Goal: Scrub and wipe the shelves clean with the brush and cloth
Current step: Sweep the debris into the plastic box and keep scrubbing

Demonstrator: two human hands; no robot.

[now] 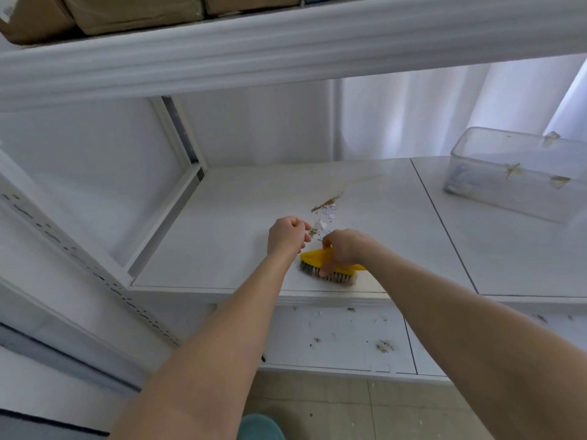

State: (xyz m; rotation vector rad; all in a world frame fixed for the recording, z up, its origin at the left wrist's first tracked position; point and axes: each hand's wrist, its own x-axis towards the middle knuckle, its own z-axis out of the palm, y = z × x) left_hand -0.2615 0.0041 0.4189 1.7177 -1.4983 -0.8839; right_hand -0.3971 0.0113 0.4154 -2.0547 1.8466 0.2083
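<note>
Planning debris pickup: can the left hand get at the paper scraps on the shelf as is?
Likely yes. The left hand lies curled beside the paper scraps on the shelf, nothing between; the right hand, gripping the yellow brush, sits nearer the front edge.

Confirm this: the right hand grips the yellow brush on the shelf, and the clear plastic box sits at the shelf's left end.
One thing is wrong: the clear plastic box sits toward the right of the shelf, not its left end, as the head view shows. The right hand does grip the yellow brush on the shelf.
</note>
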